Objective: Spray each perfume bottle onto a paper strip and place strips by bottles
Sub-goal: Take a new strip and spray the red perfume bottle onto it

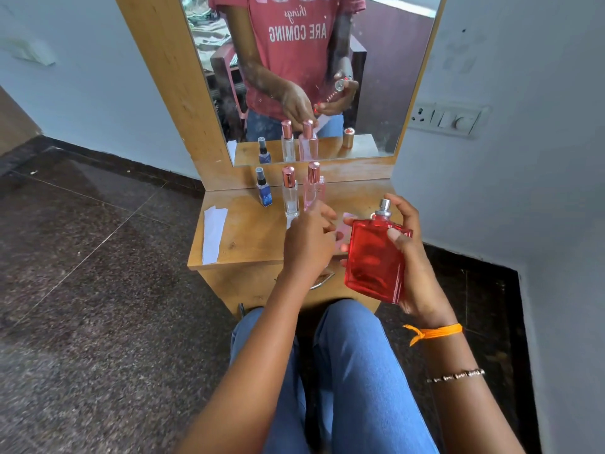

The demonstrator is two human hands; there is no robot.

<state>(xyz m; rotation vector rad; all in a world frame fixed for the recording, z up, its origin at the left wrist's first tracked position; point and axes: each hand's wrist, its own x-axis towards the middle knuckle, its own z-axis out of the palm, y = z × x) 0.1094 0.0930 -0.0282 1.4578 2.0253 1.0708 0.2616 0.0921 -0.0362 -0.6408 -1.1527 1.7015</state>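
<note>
The right hand [413, 257] grips a red bottle [375, 258] at about 3 o'clock from the table's middle, fingers wrapped round its back and thumb across its front shoulder; the forefinger curls over the silver nozzle [384, 207], which has no cap on it; the bottle tilts slightly, its base toward the lap. The left hand [309, 245] is at the centre, just at 9 o'clock of the red bottle, fingers curled together on a strip [343, 229] that shows pinkish through the glass; how exactly the fingertips pinch it I cannot tell. On the table [252, 237], toward 12 o'clock along the mirror's foot, three bottles stand upright in a row: a blue bottle [263, 188] with a black sprayer at the 9 o'clock end, a clear bottle [290, 193] with a rose cap next to it, a pink bottle [313, 188] with a rose cap beside that, partly behind the left hand. A second strip [291, 221] lies touching the clear bottle's base at its 6 o'clock; a wider sheet of paper [213, 234] lies at the table's 9 o'clock edge, well apart from the bottles. The mirror [311, 77] reflects the row and a rose cap [348, 137] standing alone at 3 o'clock.
</note>
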